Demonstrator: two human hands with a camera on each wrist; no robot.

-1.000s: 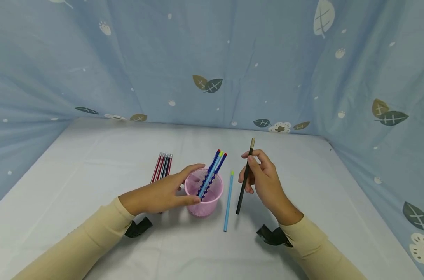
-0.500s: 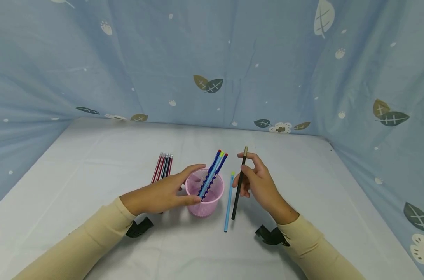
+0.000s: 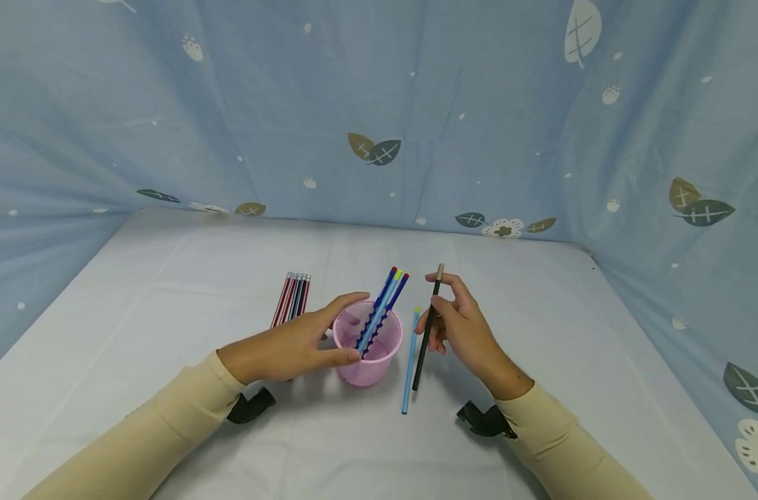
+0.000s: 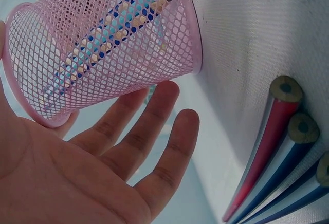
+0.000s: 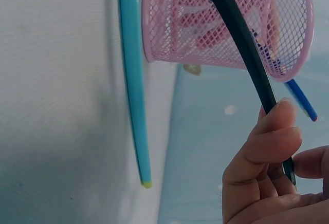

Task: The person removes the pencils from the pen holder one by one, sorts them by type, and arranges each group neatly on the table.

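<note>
Grip of our right hand [image 3: 464,326] pinches one black pencil [image 3: 425,344], shifted left over the last second, thus nearer the single pink cup [image 3: 364,376] our left hand [image 3: 294,347] holds. We count three leaning pencils [image 3: 385,298] inside and one light-blue pencil [image 3: 409,371] right of it; striped pencils [image 3: 291,300] at left we cannot count.

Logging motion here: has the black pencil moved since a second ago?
Yes; the black pencil has moved left in the head view, nearer the light blue pencil on the table.
</note>
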